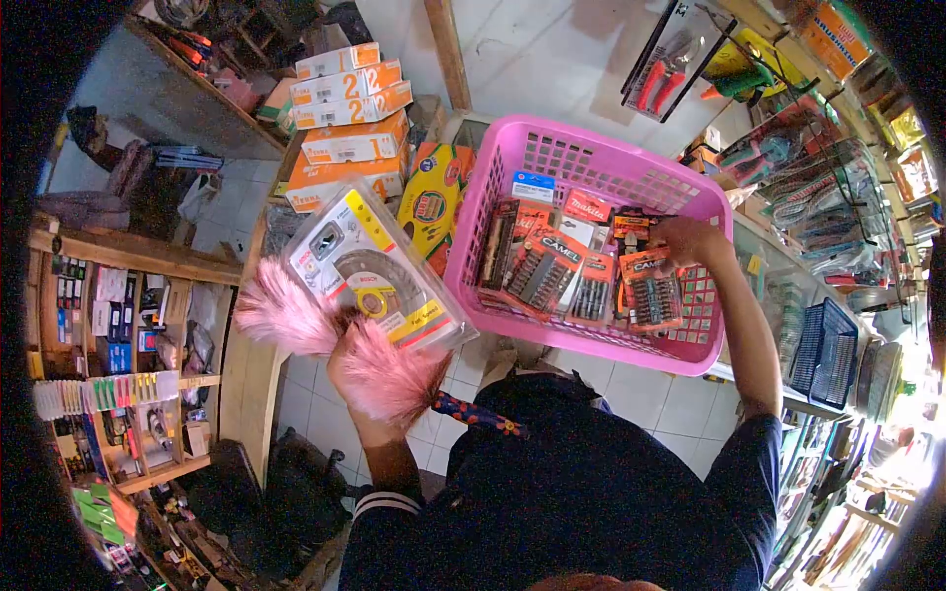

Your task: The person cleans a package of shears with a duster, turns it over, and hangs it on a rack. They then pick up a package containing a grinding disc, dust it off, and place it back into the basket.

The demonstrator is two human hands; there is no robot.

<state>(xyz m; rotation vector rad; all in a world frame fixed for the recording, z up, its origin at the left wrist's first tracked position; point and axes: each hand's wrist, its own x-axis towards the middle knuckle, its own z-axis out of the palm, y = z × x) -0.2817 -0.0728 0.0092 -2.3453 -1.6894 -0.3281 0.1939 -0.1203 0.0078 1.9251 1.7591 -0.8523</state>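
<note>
My left hand (347, 366) is closed, mostly hidden behind pink duster fluff. It holds a clear Bosch blister pack (367, 281) with a dark, curved part inside, together with a pink feather duster (392, 372) whose flowered handle points right. Inside the pink plastic basket (581, 347), my right hand (693, 242) reaches down with bent fingers at the top of a Camel bit pack (654, 295). The fingertips are partly hidden. Beside that pack are a larger Camel pack (544, 269), a Makita pack (587, 206) and several other carded tool packs.
Orange and white boxes (350, 148) are stacked left of the basket, by a yellow package (431, 197). Carded tools hang at the right, including red-handled pruning shears (670, 74). A dark blue basket (826, 353) stands at right. Wooden shelves (148, 256) with small goods line the left.
</note>
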